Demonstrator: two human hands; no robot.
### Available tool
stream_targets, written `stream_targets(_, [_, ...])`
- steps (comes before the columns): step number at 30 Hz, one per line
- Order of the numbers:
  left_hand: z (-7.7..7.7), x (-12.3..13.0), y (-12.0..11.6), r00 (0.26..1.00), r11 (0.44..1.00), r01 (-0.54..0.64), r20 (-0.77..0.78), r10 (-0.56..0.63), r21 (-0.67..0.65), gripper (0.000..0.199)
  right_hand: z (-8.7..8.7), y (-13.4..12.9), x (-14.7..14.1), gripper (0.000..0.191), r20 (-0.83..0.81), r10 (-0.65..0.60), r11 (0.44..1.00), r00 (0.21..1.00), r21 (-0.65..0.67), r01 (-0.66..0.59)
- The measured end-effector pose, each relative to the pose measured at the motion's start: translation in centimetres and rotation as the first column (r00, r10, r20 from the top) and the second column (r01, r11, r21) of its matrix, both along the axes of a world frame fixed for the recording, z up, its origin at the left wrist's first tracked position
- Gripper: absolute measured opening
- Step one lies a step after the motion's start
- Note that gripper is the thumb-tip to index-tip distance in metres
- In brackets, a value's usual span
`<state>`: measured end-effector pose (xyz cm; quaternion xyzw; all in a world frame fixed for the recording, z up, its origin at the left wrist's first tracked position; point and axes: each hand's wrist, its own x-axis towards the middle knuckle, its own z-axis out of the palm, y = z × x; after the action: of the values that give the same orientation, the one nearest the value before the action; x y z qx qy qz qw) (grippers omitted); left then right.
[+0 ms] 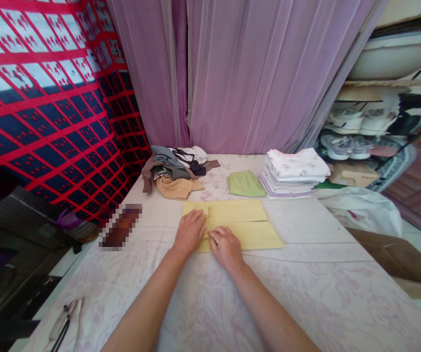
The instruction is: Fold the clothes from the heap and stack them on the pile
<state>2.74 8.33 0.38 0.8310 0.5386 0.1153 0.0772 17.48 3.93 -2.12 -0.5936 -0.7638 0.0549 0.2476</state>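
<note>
Left hand lies open on the yellow cloth, apparently steadying it; right hand curls against it, and I cannot tell whether it grips.

Folded cloth: plain yellow, no print visible. Small folded garment: solid light green. Folded stack: white, the top piece bearing a sparse pinkish print, with lilac showing at lower edges. Clothes heap: mixed brown, grey, white, black and light orange. Table cover: off-white with pale pink floral motifs. Curtain: mauve. Hanging fabric: red grid over white and navy panels, figured in red. Shoes: grey and white.
</note>
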Motion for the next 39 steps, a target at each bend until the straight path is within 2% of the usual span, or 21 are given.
stream_targets(2, [-0.4, 0.0, 1.1, 0.993, 0.993, 0.101, -0.058, -0.104, -0.061, 0.046, -0.1, -0.2, 0.1, 0.023, 0.014, 0.018, 1.0, 1.0, 0.012, -0.018])
stream_targets(4, [-0.9, 0.0, 1.8, 0.983, 0.982, 0.136, -0.103, -0.15, -0.13, 0.049, -0.3, -0.2, 0.2, 0.024, 0.023, 0.036, 0.999, 0.999, 0.02, -0.037])
stream_targets(7, [-1.3, 0.1, 2.4, 0.983, 0.98, 0.118, -0.12, -0.137, -0.157, 0.049, -0.4, -0.3, 0.3, 0.024, 0.024, 0.05, 0.998, 0.998, 0.032, -0.051])
stream_targets(11, [-0.8, 0.5, 2.8, 0.991, 0.987, 0.099, -0.073, -0.108, -0.127, 0.045, -0.6, -0.3, 0.2, 0.025, 0.01, 0.046, 0.998, 0.999, 0.04, -0.046])
stream_targets(14, [-0.6, 0.3, 2.9, 0.998, 0.996, 0.052, 0.044, -0.049, -0.072, 0.041, -0.6, -0.4, 0.2, 0.026, 0.003, 0.046, 0.998, 0.999, 0.034, -0.046])
stream_targets(17, [-0.8, -1.0, 2.8, 0.95, 0.989, -0.148, 0.275, 0.146, -0.013, 0.041, -0.5, -0.5, 0.3, 0.028, -0.003, 0.05, 0.999, 0.999, 0.012, -0.05])
stream_targets(18, [-0.9, -1.6, 2.7, 0.894, 0.966, -0.249, 0.369, 0.255, -0.064, 0.042, -0.5, -0.5, 0.3, 0.029, -0.005, 0.052, 0.999, 0.999, 0.003, -0.052])
stream_targets(20, [-0.9, -3.0, 2.4, 0.725, 0.874, -0.383, 0.488, 0.486, -0.3, 0.046, -0.4, -0.5, 0.3, 0.029, -0.011, 0.056, 0.998, 0.998, -0.01, -0.056])
stream_targets(22, [-0.6, -4.2, 2.0, 0.595, 0.754, -0.373, 0.484, 0.642, -0.541, 0.049, -0.4, -0.4, 0.3, 0.028, -0.014, 0.055, 0.998, 0.998, -0.017, -0.055])
stream_targets(24, [0.0, -5.0, 1.6, 0.568, 0.685, -0.3, 0.452, 0.687, -0.664, 0.047, -0.4, -0.4, 0.3, 0.028, -0.015, 0.051, 0.999, 0.999, -0.018, -0.051])
stream_targets(28, [1.1, -4.7, 0.8, 0.589, 0.627, -0.146, 0.442, 0.676, -0.765, 0.038, -0.2, -0.6, 0.3, 0.028, -0.012, 0.051, 0.999, 0.999, -0.016, -0.051])
stream_targets(31, [1.5, -3.6, 0.4, 0.585, 0.642, -0.063, 0.493, 0.644, -0.764, 0.04, -0.1, -0.6, 0.4, 0.029, -0.014, 0.055, 0.998, 0.998, -0.018, -0.055])
stream_targets(34, [1.5, -2.7, 0.3, 0.596, 0.732, -0.091, 0.552, 0.583, -0.675, 0.044, 0.0, -0.6, 0.4, 0.028, -0.025, 0.051, 0.998, 0.998, -0.025, -0.052])
stream_targets(36, [1.6, -2.2, 0.3, 0.636, 0.789, -0.125, 0.562, 0.529, -0.601, 0.044, 0.1, -0.6, 0.4, 0.028, -0.042, 0.043, 0.998, 0.998, -0.033, -0.044])
stream_targets(39, [2.1, -1.5, 0.4, 0.714, 0.837, -0.159, 0.524, 0.463, -0.523, 0.045, 0.0, -0.6, 0.5, 0.028, -0.084, 0.038, 0.998, 0.996, -0.045, -0.042])
